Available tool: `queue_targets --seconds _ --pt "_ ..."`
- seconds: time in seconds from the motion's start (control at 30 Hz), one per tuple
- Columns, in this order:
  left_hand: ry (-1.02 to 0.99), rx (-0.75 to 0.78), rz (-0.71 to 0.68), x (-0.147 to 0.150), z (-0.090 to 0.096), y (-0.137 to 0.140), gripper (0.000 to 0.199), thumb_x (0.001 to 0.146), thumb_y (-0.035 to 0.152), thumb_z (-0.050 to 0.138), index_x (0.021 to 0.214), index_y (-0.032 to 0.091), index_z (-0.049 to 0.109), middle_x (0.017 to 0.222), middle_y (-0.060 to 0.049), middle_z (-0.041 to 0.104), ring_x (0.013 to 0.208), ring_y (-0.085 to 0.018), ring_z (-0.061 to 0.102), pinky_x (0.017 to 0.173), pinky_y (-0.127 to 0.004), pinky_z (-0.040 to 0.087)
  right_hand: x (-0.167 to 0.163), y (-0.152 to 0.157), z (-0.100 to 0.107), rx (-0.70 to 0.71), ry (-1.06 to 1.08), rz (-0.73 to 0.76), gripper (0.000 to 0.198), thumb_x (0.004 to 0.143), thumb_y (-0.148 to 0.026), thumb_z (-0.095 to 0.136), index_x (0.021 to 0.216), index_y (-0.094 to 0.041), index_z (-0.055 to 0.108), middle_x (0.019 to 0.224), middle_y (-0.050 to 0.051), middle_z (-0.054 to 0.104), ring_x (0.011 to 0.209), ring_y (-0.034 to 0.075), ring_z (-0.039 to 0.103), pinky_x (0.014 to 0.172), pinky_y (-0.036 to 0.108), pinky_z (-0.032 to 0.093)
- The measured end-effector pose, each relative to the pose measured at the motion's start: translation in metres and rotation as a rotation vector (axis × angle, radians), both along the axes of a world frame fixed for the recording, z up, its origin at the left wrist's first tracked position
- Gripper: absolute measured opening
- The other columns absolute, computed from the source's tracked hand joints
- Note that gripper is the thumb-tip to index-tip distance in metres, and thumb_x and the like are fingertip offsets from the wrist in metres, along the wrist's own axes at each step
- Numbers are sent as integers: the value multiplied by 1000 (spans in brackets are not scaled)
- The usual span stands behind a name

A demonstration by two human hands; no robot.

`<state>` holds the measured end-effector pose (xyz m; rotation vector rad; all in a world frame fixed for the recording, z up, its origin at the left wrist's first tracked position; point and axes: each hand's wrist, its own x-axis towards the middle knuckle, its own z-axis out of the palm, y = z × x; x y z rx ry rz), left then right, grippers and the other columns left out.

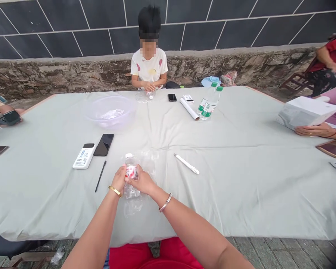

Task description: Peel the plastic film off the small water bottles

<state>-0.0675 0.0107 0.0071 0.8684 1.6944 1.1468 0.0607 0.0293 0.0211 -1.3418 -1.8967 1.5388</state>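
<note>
A clear plastic water bottle (132, 191) with a white cap and a pink-and-white label lies on the table in front of me, its cap pointing away. My left hand (119, 179) is closed on its left side. From the right, my right hand (143, 181) grips the bottle around the label, thumb across it. Under and around the bottle is a crinkled clear plastic sheet (149, 160). A white box cutter (186, 164) rests to the right of my right hand. Left of my left hand are a black phone (103, 145) with a strap and a white power bank (84, 156).
A translucent basin (112, 125) with crumpled plastic stands at the far left. Across the table a person (149, 67) handles another bottle (149, 96). Two green-capped bottles (209, 106) and a paper roll (189, 109) are at the back right. Another person's hand holds a white box (306, 112).
</note>
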Motion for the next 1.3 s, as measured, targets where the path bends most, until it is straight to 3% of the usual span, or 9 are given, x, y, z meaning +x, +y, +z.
queue_targets --seconds 0.2,0.37,0.5,0.6,0.7,0.83,0.97,1.13,1.3 --pt "289 -34 49 -19 1 5 24 74 46 55 71 22 58 62 -1 58 70 -21 56 66 -31 40 -7 -2 -22 -42 317 -172 53 68 -51 69 111 -22 58 107 3 66 97 20 61 89 35 46" --pt "362 -48 111 -14 -2 -5 33 82 36 49 54 23 41 49 3 44 52 -15 39 56 -27 27 -10 -9 -22 -92 361 -263 54 63 -49 74 107 -23 57 103 2 67 94 20 62 89 37 46" --pt "272 2 131 -5 -3 -8 34 83 27 46 52 21 35 47 5 36 50 -12 31 54 -25 25 -6 -11 -18 -277 439 -336 57 59 -43 79 107 -22 58 105 3 67 95 20 62 83 34 49" --pt "120 4 153 -3 -8 -8 33 83 33 46 54 22 34 48 6 34 46 -10 32 50 -24 28 5 -9 -12 -498 451 -334 57 59 -43 79 108 -24 57 100 2 67 85 19 64 65 28 50" --pt "-62 -30 221 -6 -14 -8 29 83 41 42 61 24 33 48 7 35 41 -10 38 45 -24 33 19 -7 -9 -602 520 -297 64 61 -44 79 117 -29 50 95 -1 67 80 16 64 58 24 47" --pt "-225 -57 344 -16 -16 -11 22 77 41 49 69 24 37 54 5 47 45 -12 51 47 -26 42 40 -3 -10 -671 695 -218 59 64 -38 79 115 -27 51 97 0 66 85 17 65 66 27 52" --pt "-286 -42 425 -25 -14 -12 23 72 39 55 69 24 38 51 5 47 40 -11 47 40 -24 36 60 0 -9 -774 893 -119 44 64 -29 79 100 -22 55 98 3 65 92 21 64 79 39 53" --pt "-263 31 465 -32 -9 -8 31 70 45 59 65 24 37 47 7 45 38 -10 43 39 -24 32 87 4 -3 -671 874 -160 45 63 -25 79 101 -23 54 99 3 65 96 23 64 82 43 51" --pt "-267 47 262 -34 4 -11 39 58 47 72 64 20 45 85 -8 69 64 -19 64 50 -28 46 104 15 -7 -420 679 -379 60 59 -28 82 111 -26 51 103 2 65 95 22 64 83 39 49"
